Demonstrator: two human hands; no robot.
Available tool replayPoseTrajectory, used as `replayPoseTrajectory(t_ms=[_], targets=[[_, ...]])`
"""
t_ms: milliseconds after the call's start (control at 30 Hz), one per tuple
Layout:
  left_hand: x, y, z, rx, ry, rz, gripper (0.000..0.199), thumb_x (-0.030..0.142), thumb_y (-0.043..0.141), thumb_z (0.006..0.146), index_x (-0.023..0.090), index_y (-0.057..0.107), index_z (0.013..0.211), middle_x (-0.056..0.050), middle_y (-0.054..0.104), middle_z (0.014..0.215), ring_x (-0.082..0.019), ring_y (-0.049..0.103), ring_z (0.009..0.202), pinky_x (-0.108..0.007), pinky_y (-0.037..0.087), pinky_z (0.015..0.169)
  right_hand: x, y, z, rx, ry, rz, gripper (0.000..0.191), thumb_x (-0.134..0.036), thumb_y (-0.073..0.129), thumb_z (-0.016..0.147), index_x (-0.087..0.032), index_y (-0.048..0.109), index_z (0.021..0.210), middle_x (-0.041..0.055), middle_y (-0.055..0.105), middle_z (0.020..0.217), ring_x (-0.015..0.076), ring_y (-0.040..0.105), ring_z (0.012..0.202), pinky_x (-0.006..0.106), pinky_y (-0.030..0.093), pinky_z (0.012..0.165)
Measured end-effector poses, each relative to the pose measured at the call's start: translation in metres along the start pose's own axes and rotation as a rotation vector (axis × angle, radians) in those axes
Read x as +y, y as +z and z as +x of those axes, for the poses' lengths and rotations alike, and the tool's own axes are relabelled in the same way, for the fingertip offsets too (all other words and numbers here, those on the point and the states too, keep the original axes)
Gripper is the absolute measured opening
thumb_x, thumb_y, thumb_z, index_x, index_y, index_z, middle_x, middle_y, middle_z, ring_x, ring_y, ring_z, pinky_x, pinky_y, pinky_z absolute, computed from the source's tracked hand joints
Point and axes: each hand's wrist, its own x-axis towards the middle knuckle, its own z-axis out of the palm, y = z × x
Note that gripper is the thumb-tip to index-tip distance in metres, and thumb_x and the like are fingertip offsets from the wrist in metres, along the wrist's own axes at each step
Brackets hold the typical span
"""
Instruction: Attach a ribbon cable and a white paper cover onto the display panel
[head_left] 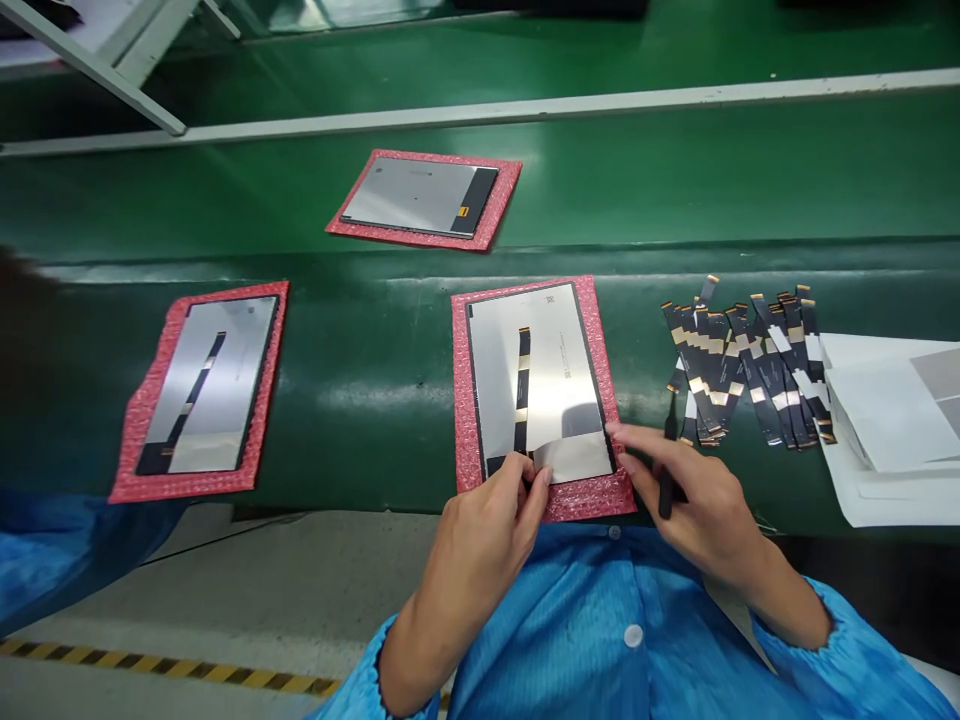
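In front of me an LCD panel (pixel 555 370) lies silver back up on a pink bubble-wrap bag (pixel 465 400). A narrow black flex cable (pixel 523 375) runs along its back. My left hand (pixel 480 540) is closed, thumb and forefinger pinched at the cable's lower end by the panel's near edge; the fingers hide that end. My right hand (pixel 697 500) holds a slim black pointed tool (pixel 666 490) between its fingers, tip pointing away from me. The forefinger of that hand reaches the panel's right edge.
Several loose flex cables (pixel 750 370) lie heaped at right, beside white sheets (pixel 885 410). At left another panel (pixel 217 380) with a cable rests on pink wrap, near a person's blue sleeve (pixel 67 550). A third panel (pixel 412 195) lies farther back, before a pale rail (pixel 525 108).
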Motion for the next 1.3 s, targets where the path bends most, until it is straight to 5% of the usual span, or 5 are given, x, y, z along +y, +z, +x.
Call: replayPoseTrajectory(t_ms=[267, 600, 733, 900, 1300], targets=[[0.001, 0.012, -0.002, 0.036, -0.046, 0.164, 0.037, 0.061, 0.032, 0.097, 0.037, 0.059, 0.093, -0.002, 0.065, 0.065, -0.018, 0.059, 0.053, -0.032, 0.033, 0.042, 0.017, 0.007, -0.008, -0.142, -0.267, -0.225, 0.068, -0.014, 0.055, 0.088, -0.040, 0.036, 0.148, -0.0126, 0.056, 0.145, 0.0266, 0.066, 0.119, 0.042, 0.059, 0.091], [0.000, 0.013, -0.008, 0.043, -0.229, 0.241, 0.042, 0.062, 0.030, 0.097, 0.042, 0.053, 0.126, -0.008, 0.070, 0.090, -0.031, 0.065, 0.094, -0.048, 0.052, 0.062, 0.020, 0.007, -0.014, -0.190, -0.333, -0.336, 0.072, -0.009, 0.049, 0.084, -0.034, 0.034, 0.150, -0.0106, 0.047, 0.153, 0.0239, 0.058, 0.131, 0.041, 0.055, 0.100], [-0.002, 0.012, -0.006, 0.131, 0.018, 0.252, 0.043, 0.049, 0.035, 0.101, 0.047, 0.033, 0.144, -0.006, 0.068, 0.120, -0.033, 0.060, 0.119, -0.064, 0.052, 0.091, 0.019, 0.006, -0.011, -0.193, -0.357, -0.331, 0.068, -0.009, 0.050, 0.082, -0.028, 0.042, 0.147, -0.0065, 0.048, 0.153, 0.0250, 0.057, 0.132, 0.042, 0.057, 0.100], [0.000, 0.024, 0.002, -0.100, 0.412, 0.180, 0.060, 0.035, 0.032, 0.103, 0.051, -0.001, 0.151, 0.014, 0.043, 0.150, -0.021, 0.037, 0.147, -0.062, 0.041, 0.118, 0.015, 0.005, -0.006, -0.171, -0.361, -0.319, 0.068, -0.012, 0.050, 0.085, -0.028, 0.038, 0.150, -0.0033, 0.047, 0.154, 0.0258, 0.057, 0.134, 0.042, 0.054, 0.109], [-0.037, 0.012, -0.006, -0.120, 0.421, 0.168, 0.058, 0.044, 0.038, 0.102, 0.050, 0.009, 0.151, 0.008, 0.045, 0.151, -0.024, 0.040, 0.145, -0.064, 0.035, 0.120, 0.018, 0.010, -0.007, -0.173, -0.333, -0.333, 0.066, -0.013, 0.050, 0.084, -0.036, 0.041, 0.146, -0.0096, 0.045, 0.153, 0.0225, 0.056, 0.136, 0.044, 0.050, 0.114]])
